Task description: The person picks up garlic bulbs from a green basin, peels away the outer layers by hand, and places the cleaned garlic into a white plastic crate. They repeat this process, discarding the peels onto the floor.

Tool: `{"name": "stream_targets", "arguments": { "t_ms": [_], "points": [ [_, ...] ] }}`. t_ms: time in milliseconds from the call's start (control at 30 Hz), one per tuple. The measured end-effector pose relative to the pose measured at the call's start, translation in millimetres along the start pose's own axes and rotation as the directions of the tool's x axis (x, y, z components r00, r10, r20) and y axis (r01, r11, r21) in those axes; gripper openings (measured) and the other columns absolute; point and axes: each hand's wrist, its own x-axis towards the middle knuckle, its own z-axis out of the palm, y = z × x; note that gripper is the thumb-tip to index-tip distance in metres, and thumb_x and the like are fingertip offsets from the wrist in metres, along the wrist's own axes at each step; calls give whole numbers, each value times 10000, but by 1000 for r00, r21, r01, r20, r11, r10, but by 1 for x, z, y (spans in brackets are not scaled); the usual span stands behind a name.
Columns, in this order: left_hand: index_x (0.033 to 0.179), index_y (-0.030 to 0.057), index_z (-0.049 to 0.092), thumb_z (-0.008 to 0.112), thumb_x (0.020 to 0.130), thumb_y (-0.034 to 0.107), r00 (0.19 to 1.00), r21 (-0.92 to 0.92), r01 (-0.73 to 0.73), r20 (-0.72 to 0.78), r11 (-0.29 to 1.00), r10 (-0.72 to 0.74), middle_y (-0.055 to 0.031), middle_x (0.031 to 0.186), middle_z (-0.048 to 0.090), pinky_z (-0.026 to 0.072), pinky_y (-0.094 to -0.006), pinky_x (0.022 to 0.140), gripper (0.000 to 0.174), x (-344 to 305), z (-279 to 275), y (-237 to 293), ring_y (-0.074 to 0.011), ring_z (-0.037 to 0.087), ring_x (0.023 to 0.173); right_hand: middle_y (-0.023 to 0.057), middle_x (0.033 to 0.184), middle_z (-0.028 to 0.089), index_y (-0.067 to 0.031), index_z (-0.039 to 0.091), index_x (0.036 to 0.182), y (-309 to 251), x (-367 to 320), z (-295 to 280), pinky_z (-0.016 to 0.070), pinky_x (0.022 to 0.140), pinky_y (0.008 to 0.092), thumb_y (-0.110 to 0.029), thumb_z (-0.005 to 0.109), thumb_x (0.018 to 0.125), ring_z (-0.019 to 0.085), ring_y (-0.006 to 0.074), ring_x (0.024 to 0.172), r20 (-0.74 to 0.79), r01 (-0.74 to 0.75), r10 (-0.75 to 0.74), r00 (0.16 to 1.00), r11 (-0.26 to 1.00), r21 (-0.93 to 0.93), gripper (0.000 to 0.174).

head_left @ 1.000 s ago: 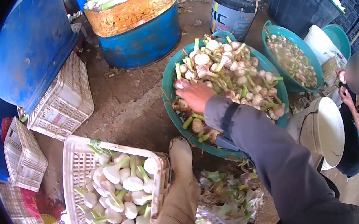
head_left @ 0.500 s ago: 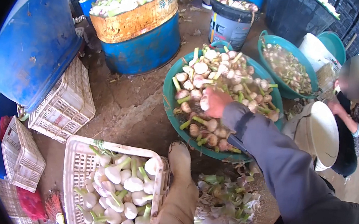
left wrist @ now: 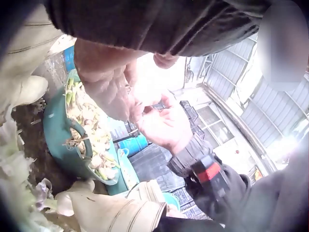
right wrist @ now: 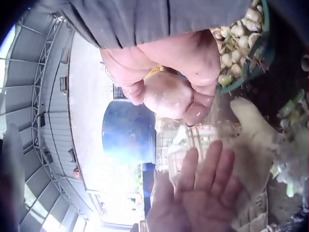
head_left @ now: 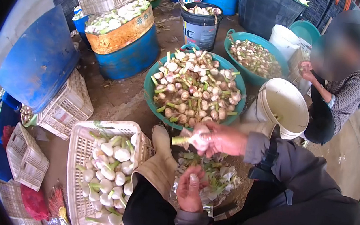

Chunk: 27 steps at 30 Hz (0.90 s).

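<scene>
Head view: I see right hand [head_left: 223, 139] curled round garlic bulb [head_left: 192, 137], stalk poking left. Left hand [head_left: 189, 191] just below, fingers loose, holding nothing. Bulb hangs over trimmings pile [head_left: 221, 179], between teal basin [head_left: 147, 92] heaped with unpeeled garlic and white crate [head_left: 73, 153] of cleaned bulbs. White bucket [head_left: 285, 104] beside basin, contents unclear to me.
</scene>
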Motion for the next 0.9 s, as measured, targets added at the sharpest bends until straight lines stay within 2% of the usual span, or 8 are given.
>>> {"name": "stream_targets", "arguments": {
  "t_ms": [33, 133, 267, 367, 467, 600, 833, 900],
  "points": [
    [1168, 11, 527, 548, 921, 276, 998, -61, -30, -62, 998, 27, -106, 1103, 577, 510, -329, 716, 363, 0, -1, 0, -191, 586, 923, 124, 1002, 573, -84, 431, 1106, 7, -9, 10, 511, 621, 295, -221, 551, 904, 612, 203, 824, 39, -21, 22, 999, 999, -29, 272],
    [1200, 2, 494, 546, 921, 222, 1000, -197, 4, 12, 980, -2, -109, 1151, 550, 520, -333, 718, 359, 0, -5, -1, -199, 578, 959, 70, 964, 565, -59, 436, 1177, 34, -37, 38, 503, 631, 297, -269, 562, 906, 575, 136, 840, -91, -41, 14, 996, 951, -307, 366],
    [1180, 0, 512, 510, 918, 115, 994, -212, 113, 22, 971, -111, -134, 1102, 603, 548, -372, 749, 287, -1, -12, -15, -224, 618, 949, 119, 1053, 541, -31, 382, 1260, 68, -52, 39, 501, 791, 322, -293, 634, 861, 569, 210, 970, -55, 96, -152, 987, 826, -556, 540],
    [1168, 26, 523, 517, 875, 33, 989, -305, 128, -32, 944, -145, -126, 1094, 599, 539, -378, 763, 293, -1, -12, -27, -249, 615, 956, 206, 1175, 446, -35, 359, 1280, 66, -63, 46, 450, 870, 360, -251, 719, 776, 506, 307, 1072, -31, 131, -278, 960, 544, -829, 656],
    [1132, 19, 543, 533, 843, 15, 984, -377, 137, -55, 916, -169, -115, 1039, 610, 539, -350, 702, 289, -3, -6, -27, -234, 622, 899, 213, 1158, 441, -49, 338, 1295, 76, -66, 40, 411, 907, 389, -185, 747, 722, 470, 345, 1091, 92, 254, -394, 914, 381, -889, 717],
    [1108, 6, 555, 492, 788, 44, 937, -440, 285, -58, 851, -344, -101, 965, 622, 526, -332, 627, 328, 3, -16, -35, -223, 623, 832, 193, 1164, 432, -62, 337, 1310, 84, -65, 46, 375, 938, 397, -120, 778, 679, 464, 341, 1076, 28, 164, -343, 939, 375, -912, 772],
    [1018, -38, 601, 406, 773, 123, 914, -409, 377, 18, 831, -405, -125, 972, 621, 520, -320, 639, 352, 2, -26, -37, -208, 626, 842, 208, 1221, 364, -119, 327, 1332, 105, -62, 64, 441, 867, 414, -161, 763, 708, 517, 410, 1027, -16, 97, -304, 952, 351, -931, 763],
    [1025, -59, 592, 419, 765, 73, 923, -423, 314, -74, 850, -377, -141, 968, 625, 525, -295, 647, 339, 5, -26, -37, -214, 635, 818, 206, 1229, 363, -112, 322, 1335, 104, -59, 65, 439, 876, 410, -167, 760, 713, 516, 405, 1025, -10, 124, -332, 943, 379, -917, 762]
  ]
}}
